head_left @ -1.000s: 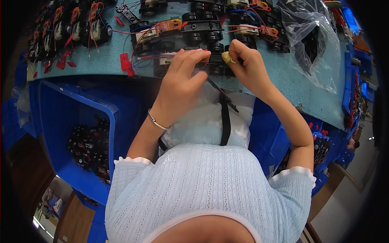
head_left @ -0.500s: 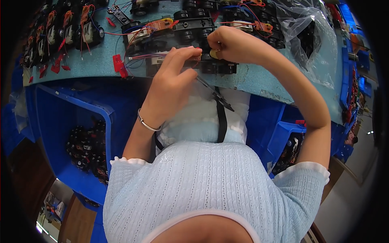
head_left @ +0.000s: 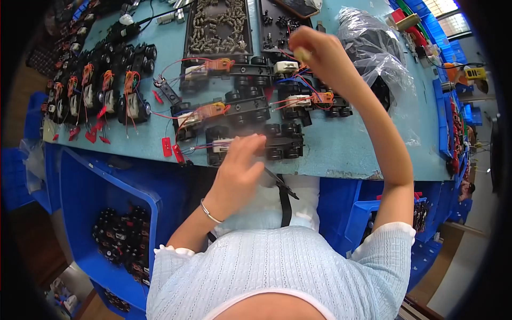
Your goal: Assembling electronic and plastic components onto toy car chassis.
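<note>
My left hand point(head_left: 241, 169) is bent over a black toy car chassis point(head_left: 284, 143) at the table's near edge, its fingers closed on the front part and blurred by motion. A thin, dark, pointed tool point(head_left: 285, 186) sticks out below that hand; how it is held is hidden. My right hand point(head_left: 325, 50) is raised over the far side of the table, fingers curled together. Something pale yellow point(head_left: 303, 55) shows at its fingertips, whether a finger cover or a held piece I cannot tell. Several wired chassis point(head_left: 248, 109) with orange circuit boards lie beyond my left hand.
A tray of metal springs point(head_left: 217, 50) and a tray of small black parts point(head_left: 274, 24) stand at the back. More chassis point(head_left: 133, 101) line the left. Clear plastic bags point(head_left: 368, 48) lie right. A blue bin point(head_left: 109, 186) with dark parts sits below the table's left edge.
My right hand has lifted from the near chassis and moved away toward the trays. My left hand stays at the chassis. The view has tilted up, bringing the trays in.
</note>
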Demonstrator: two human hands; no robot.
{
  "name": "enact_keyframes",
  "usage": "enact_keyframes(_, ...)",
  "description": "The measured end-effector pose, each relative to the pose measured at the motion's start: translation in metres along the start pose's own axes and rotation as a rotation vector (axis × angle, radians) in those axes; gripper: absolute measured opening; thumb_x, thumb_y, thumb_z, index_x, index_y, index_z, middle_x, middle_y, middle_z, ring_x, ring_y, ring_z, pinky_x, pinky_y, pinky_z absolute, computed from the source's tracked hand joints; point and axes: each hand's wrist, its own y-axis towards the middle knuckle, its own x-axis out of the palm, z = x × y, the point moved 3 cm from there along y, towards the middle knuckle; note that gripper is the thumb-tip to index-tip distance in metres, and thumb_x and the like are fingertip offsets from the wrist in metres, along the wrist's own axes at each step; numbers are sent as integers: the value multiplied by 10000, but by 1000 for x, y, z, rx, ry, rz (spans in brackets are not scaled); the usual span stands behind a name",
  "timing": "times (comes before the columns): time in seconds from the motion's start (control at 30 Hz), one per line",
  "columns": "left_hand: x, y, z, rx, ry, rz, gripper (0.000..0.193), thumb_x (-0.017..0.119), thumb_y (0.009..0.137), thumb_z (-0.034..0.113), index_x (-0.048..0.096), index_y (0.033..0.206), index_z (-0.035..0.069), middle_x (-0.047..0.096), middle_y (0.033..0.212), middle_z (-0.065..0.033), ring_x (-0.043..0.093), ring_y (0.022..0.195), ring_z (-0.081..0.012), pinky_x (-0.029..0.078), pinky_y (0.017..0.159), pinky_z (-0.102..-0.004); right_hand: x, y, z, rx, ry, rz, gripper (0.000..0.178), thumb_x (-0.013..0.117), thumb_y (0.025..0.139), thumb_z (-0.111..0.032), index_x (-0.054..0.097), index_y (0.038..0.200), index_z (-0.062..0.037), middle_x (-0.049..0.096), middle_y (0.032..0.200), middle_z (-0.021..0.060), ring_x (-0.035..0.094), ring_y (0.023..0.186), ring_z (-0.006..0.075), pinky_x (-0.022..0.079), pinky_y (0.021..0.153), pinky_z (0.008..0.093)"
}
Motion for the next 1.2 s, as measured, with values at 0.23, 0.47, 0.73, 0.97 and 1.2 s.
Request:
enact_keyframes(0.23, 11, 11, 2, 45, 30, -20, 131, 600, 635, -55, 552, 756, -36, 489, 1256, -197, 472, 1187, -372, 373, 1011, -524, 49, 69, 147, -37, -245, -248, 163, 613, 756, -17, 616, 918, -9, 653, 825, 147, 645, 786, 285, 506, 699, 356)
enact_keyframes(0.47, 9, 6, 7, 26, 37, -19, 109, 577, 614, -19, 527, 709, -36, 497, 1256, -188, 486, 1185, -341, 377, 1024, -499, 60, 70, 145, -34, -393, -144, 135, 628, 751, -23, 616, 886, -25, 652, 805, 122, 642, 774, 279, 503, 687, 351)
enact_keyframes(0.73, 10, 4, -1, -46, -43, -42, 105, 585, 650, -57, 533, 737, -31, 504, 1241, -193, 488, 1175, -368, 374, 1013, -514, -4, -9, -3, -144, 77, 77, 102, 648, 777, -23, 606, 871, -26, 635, 799, 65, 621, 760, 198, 483, 714, 303)
enact_keyframes(0.97, 14, 12, 1, 17, 23, -11, 109, 601, 657, -63, 530, 732, -28, 516, 1228, -189, 495, 1164, -361, 370, 1007, -509, 49, -128, -27, 80, 169, -205, 187, 660, 744, 51, 552, 880, -19, 584, 858, 91, 595, 803, 242, 480, 712, 313)
enact_keyframes(1.2, 15, 9, 1, 36, 93, -13, 102, 579, 634, 10, 548, 727, -17, 525, 1215, -153, 494, 1171, -322, 369, 1020, -489, 69, -130, -31, -15, 194, -146, 212, 650, 744, 51, 514, 893, -12, 575, 839, 89, 585, 792, 257, 481, 703, 335)
